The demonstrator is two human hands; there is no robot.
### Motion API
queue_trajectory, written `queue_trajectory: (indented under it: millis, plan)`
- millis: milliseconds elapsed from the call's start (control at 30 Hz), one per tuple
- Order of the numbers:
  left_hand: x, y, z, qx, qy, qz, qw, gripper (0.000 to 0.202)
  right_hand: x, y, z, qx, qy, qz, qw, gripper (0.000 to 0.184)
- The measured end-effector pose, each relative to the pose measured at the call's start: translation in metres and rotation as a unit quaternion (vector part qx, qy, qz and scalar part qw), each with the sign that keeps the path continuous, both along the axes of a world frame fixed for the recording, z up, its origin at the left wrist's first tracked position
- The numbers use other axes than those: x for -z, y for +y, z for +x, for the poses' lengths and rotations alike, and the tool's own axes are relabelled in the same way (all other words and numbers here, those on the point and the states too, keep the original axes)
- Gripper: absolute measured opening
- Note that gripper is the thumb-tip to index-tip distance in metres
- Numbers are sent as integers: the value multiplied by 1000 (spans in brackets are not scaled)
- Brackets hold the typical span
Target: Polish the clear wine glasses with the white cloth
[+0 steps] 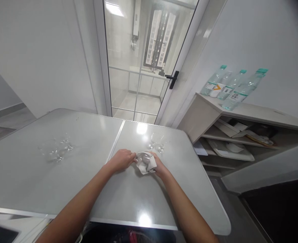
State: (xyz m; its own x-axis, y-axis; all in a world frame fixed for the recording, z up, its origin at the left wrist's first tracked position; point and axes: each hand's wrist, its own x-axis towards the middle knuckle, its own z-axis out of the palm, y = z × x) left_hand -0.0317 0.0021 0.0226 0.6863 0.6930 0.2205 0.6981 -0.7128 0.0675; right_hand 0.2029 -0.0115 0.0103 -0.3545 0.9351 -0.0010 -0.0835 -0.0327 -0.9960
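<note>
Above the right half of the table, both my hands are on one clear glass that lies tilted on its side. My left hand is closed with its fingertips pinching the narrow end, which looks like a stem. My right hand is closed around a white cloth or paper wrapped about the wider part; its fingers are partly hidden behind it. Just beyond my right hand stand two clear glasses. Further left on the table is a group of several clear glasses, their outlines hard to make out.
The light grey table has a metal seam across it. A glass door with a black handle stands behind it. To the right, a shelf unit bears several plastic bottles and holds papers and trays.
</note>
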Motion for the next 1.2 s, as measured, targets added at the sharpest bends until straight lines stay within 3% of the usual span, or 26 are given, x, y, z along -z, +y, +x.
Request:
queue_trajectory:
  millis: [67,167,267,400,600,667,833,967,1133,1200]
  plan:
    - [1,1,1,-2,-6,12,1000,30,4,0,-2,-19,37,-97,994,25]
    - [3,3,1,1,-20,28,999,30,8,0,-3,-15,40,-108,993,22]
    - [6,6,0,22,-23,51,998,28,5,1,-5,23,-11,6,1000,17]
    - [5,8,-1,37,-37,52,997,23,-2,-2,-6,37,-101,176,979,29]
    - [-1,3,-1,73,-77,11,994,19,-7,-7,3,26,-135,293,946,35]
    - [1,3,-1,76,-97,17,992,18,-5,-4,4,36,-125,274,953,34]
    - [6,8,0,32,-109,100,988,23,6,6,-5,85,-1,72,994,24]
    - [5,11,-1,26,-117,145,982,27,14,6,-15,37,46,-42,997,27]
    - [9,7,4,6,-138,115,984,17,5,2,-9,144,4,36,989,19]
    - [10,4,10,-15,-158,65,985,18,1,1,-4,163,-15,111,980,26]
